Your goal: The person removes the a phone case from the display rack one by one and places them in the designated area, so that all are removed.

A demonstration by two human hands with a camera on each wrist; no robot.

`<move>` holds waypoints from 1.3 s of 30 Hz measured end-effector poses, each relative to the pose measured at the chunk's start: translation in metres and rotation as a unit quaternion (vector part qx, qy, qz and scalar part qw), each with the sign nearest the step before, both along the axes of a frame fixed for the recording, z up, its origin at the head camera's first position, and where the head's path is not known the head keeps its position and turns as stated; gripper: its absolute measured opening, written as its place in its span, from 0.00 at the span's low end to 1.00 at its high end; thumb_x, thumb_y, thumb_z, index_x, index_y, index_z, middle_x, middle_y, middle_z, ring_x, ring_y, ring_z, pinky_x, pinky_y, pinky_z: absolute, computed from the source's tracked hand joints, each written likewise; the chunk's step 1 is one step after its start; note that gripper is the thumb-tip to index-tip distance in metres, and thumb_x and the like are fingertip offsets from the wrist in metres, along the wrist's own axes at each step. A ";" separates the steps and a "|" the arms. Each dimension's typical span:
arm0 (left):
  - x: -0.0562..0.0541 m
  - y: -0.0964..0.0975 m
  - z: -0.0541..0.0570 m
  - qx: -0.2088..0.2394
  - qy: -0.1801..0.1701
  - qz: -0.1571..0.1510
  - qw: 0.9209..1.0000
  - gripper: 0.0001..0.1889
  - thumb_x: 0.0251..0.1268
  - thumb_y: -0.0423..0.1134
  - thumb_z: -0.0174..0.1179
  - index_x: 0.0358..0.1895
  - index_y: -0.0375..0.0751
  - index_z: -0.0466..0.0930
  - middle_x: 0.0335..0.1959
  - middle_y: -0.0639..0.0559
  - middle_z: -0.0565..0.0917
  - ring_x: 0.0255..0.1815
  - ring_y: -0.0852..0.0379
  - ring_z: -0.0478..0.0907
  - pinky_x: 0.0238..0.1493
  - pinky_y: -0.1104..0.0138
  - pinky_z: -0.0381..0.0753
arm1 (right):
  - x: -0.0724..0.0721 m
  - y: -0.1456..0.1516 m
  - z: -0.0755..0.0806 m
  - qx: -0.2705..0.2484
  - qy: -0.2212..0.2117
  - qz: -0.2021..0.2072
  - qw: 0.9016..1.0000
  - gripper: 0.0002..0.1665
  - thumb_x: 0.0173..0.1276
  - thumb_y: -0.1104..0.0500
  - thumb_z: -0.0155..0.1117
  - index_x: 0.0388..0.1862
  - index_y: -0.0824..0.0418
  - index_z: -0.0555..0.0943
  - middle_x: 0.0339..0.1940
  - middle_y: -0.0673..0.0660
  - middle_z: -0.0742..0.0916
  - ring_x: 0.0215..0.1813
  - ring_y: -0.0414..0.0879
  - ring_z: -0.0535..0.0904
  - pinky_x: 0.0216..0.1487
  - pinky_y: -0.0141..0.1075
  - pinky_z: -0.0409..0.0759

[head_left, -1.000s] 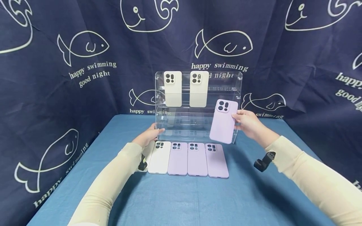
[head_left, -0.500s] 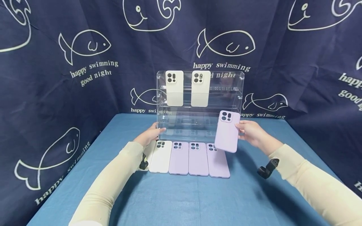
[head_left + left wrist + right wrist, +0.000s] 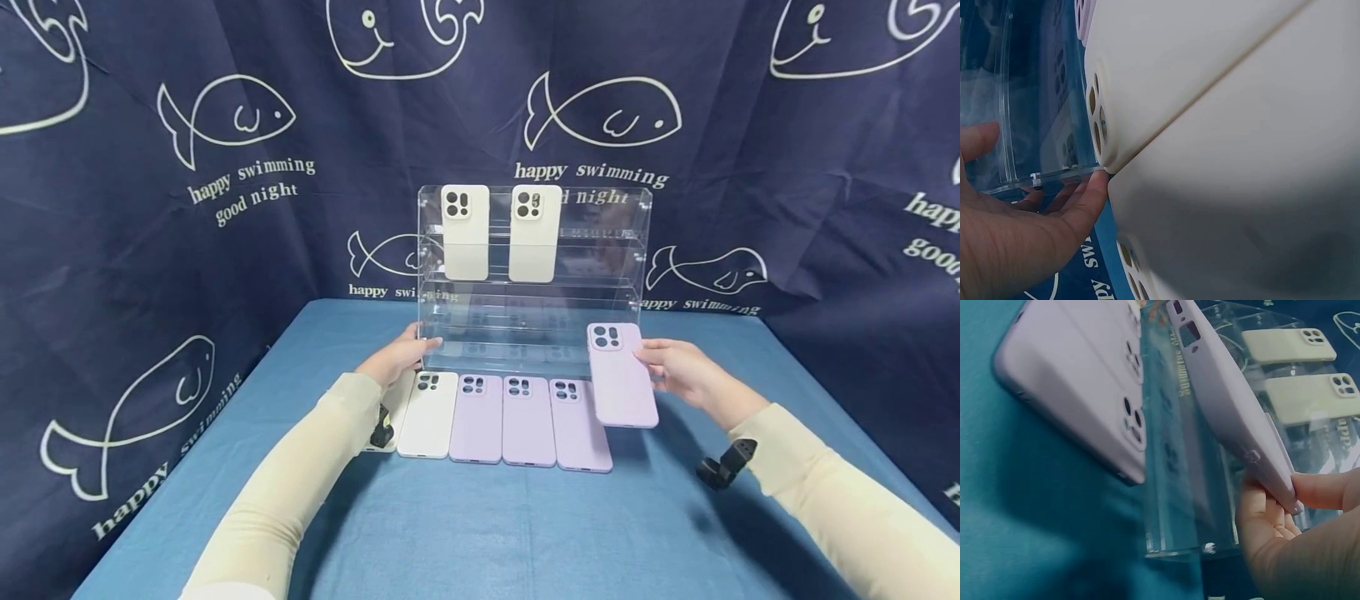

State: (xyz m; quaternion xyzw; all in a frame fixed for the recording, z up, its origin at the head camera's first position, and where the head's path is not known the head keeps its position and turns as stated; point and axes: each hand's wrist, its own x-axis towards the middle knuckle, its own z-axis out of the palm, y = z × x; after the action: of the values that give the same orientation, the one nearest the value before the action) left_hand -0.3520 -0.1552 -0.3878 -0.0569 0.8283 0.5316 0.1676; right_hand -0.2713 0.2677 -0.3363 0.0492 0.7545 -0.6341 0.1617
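Note:
My right hand pinches a lilac phone case by its right edge, thumb on the back and fingers behind. The case is held upright, camera cutouts at the top, overlapping the stand's lower right corner in the head view. In the right wrist view the case shows edge-on. My left hand grips the lower left side of a clear acrylic display stand. In the left wrist view the thumb lies inside the side panel, the fingers outside. Two white phone cases stand on an upper tier.
Before the stand lies a row of phone cases on the blue tablecloth: two white at the left, the outer one partly behind the left wrist, and three lilac to their right. A dark fish-print curtain hangs behind.
My right hand has brought the lilac case down and slightly right, away from the stand's middle tiers, and the case now stands straighter. The left hand keeps its hold on the stand.

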 end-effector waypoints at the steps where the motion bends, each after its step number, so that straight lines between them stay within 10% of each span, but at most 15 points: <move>1: 0.000 0.000 0.000 -0.001 0.001 0.000 1.000 0.42 0.73 0.51 0.52 0.79 0.51 0.35 0.79 0.40 0.43 0.72 0.38 0.62 0.77 0.49 0.58 | 0.000 0.001 -0.003 -0.002 -0.003 -0.001 1.000 0.39 0.76 0.59 0.50 0.76 0.73 0.46 0.31 0.39 0.80 0.37 0.33 0.75 0.43 0.30 0.80; 39: 0.001 0.000 0.000 -0.005 0.008 -0.007 1.000 0.42 0.74 0.50 0.51 0.79 0.50 0.34 0.79 0.40 0.43 0.73 0.38 0.61 0.77 0.50 0.59 | 0.016 0.022 -0.054 0.029 -0.072 -0.023 0.997 0.32 0.74 0.62 0.52 0.71 0.72 0.55 0.36 0.48 0.80 0.39 0.41 0.76 0.42 0.36 0.83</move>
State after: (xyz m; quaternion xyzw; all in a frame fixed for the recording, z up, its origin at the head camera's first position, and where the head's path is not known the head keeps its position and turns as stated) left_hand -0.3506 -0.1556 -0.3877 -0.0477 0.8328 0.5264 0.1647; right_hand -0.2558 0.2894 -0.3900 0.1165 0.7580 -0.6099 0.1998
